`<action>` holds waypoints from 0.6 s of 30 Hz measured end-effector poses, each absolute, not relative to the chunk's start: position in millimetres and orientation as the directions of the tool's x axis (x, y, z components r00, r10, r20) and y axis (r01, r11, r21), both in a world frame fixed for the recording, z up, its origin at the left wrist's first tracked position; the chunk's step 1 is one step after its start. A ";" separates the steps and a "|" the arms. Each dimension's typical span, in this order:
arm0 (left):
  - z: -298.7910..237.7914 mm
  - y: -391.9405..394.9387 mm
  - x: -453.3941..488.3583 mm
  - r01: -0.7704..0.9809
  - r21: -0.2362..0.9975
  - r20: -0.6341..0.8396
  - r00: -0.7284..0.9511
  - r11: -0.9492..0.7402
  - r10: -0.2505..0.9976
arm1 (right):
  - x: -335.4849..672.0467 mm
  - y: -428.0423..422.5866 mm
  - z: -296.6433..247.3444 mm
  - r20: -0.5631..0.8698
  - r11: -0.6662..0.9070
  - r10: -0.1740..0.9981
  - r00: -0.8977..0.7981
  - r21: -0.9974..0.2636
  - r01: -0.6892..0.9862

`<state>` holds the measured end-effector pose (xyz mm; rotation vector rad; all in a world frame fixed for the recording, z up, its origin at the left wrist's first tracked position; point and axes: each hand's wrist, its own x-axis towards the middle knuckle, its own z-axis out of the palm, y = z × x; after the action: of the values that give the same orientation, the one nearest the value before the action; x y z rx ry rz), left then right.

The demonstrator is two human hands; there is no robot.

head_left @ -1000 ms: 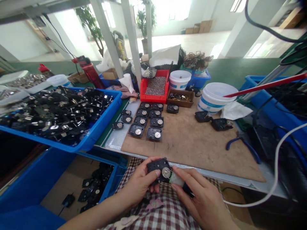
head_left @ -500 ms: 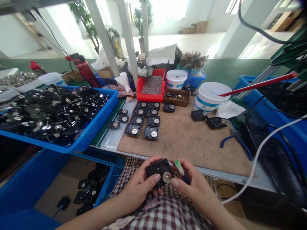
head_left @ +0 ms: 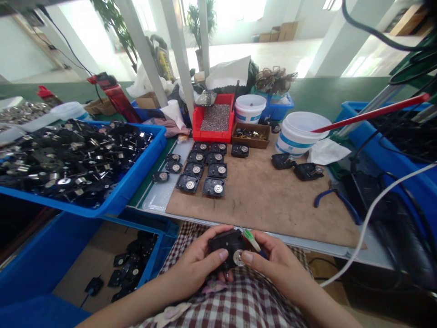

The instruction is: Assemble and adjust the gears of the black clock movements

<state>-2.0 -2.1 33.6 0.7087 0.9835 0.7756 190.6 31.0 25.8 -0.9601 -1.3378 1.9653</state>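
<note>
The left hand (head_left: 194, 264) has its grip closed around a black plastic housing (head_left: 225, 243) above the lap, its silver disc (head_left: 239, 258) touching the right hand (head_left: 282, 269), whose grip pinches a green-tipped tool (head_left: 251, 239). Matching housings (head_left: 213, 187) sit in rows on a brown board (head_left: 266, 214) on the tabletop (head_left: 327, 250); a far yellow label (head_left: 163, 61) is too small to read.

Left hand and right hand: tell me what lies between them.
In the head view, a black plastic housing with a round metal disc at its edge, and a small green-and-white item at the right hand.
</note>
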 end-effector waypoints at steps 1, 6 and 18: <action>34.1 -1.9 -0.7 -0.231 0.813 -0.456 0.319 0.535 0.831 | 190.3 31.0 25.9 -0.242 -0.317 0.786 -0.569 -0.948 -0.034; 31.6 -3.2 3.4 -0.218 0.828 -0.458 0.267 0.516 0.848 | 189.9 31.3 23.9 -0.220 -0.227 0.809 -0.545 -0.972 0.055; 19.0 -1.4 0.2 -0.255 0.837 -0.460 0.152 0.484 0.875 | 203.0 13.3 18.0 0.390 0.608 0.788 -0.476 -0.617 0.500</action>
<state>0.2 -1.4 19.0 0.6797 1.1355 0.9066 203.0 13.3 18.0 -1.0102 -2.1709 0.5608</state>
